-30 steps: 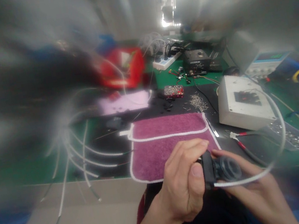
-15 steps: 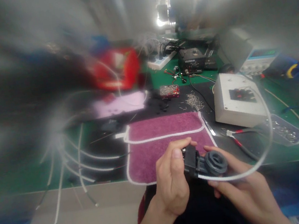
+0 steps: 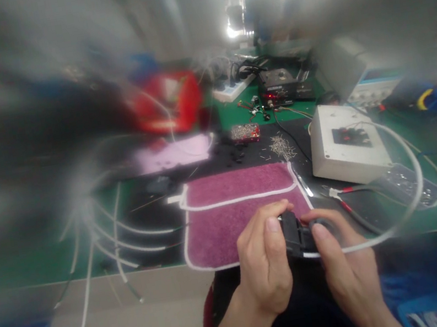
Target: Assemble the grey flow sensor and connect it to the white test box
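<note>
My left hand (image 3: 263, 259) is closed around a small black plastic housing (image 3: 292, 235), thumb on its near side. Thumb and fingers of my right hand (image 3: 346, 253) grip the dark grey round fitting (image 3: 317, 228) joined to the housing's right side; this part is blurred and partly covered. From the housing a white cable (image 3: 418, 174) loops out to the right and back over the white box. Both hands hold the piece at the table's front edge, just over the near right corner of a folded purple cloth (image 3: 229, 228) with white trim.
To the right are wire cutters (image 3: 338, 193), a clear bag of small metal parts (image 3: 415, 186) and a white box (image 3: 345, 148). Behind the cloth lie loose pins (image 3: 282, 147) and a red tray (image 3: 245, 133). White cables (image 3: 137, 230) hang over the left edge.
Both hands and the black housing have shifted slightly right. My right thumb has come up over the round fitting, which was in plain sight before. The cable loop has swung right.
</note>
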Available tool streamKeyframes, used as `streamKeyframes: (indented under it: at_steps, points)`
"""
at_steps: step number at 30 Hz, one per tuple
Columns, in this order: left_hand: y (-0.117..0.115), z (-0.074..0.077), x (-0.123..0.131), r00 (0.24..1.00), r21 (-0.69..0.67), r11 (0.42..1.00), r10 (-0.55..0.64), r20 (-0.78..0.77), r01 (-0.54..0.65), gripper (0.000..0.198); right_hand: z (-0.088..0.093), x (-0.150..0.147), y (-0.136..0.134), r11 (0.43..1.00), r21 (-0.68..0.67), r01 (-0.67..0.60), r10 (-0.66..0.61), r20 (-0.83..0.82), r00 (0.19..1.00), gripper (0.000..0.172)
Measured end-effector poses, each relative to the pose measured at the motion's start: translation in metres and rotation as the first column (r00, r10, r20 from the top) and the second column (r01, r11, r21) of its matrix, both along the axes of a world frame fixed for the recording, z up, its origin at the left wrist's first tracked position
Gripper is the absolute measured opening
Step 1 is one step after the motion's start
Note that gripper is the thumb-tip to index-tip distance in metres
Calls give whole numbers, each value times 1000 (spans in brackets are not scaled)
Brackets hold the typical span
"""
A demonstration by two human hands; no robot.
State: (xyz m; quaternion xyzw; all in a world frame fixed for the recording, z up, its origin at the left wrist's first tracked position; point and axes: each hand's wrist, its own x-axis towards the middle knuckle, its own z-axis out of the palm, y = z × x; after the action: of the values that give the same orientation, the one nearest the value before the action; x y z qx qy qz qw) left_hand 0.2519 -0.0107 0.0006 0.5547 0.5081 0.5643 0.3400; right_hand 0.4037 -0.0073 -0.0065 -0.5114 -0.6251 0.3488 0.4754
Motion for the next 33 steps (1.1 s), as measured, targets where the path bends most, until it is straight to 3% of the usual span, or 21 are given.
streamKeyframes:
  at_steps: [3,9,14,21,28,33]
  points:
    - [-1,-2,7,999,9,999,46,11,-46,40,-4,-11,6,986,130,106,-103,-22,994,22]
    - [3,1,19,987,-55,988,146,68,-142,45,7,-28,15,944,211,256,-253,-40,967,28]
    - [7,3,23,971,-113,971,222,89,-212,47,8,-28,19,943,238,232,-253,59,966,31]
    - [6,2,22,978,-10,978,210,0,-210,42,16,-31,27,955,195,224,-208,-101,973,35]
    - [6,5,20,973,-72,970,230,-25,-231,45,10,-35,28,910,314,272,-270,-52,961,26]
    - [6,7,22,964,-86,961,264,20,-262,47,12,-35,29,916,338,218,-210,-62,976,23]
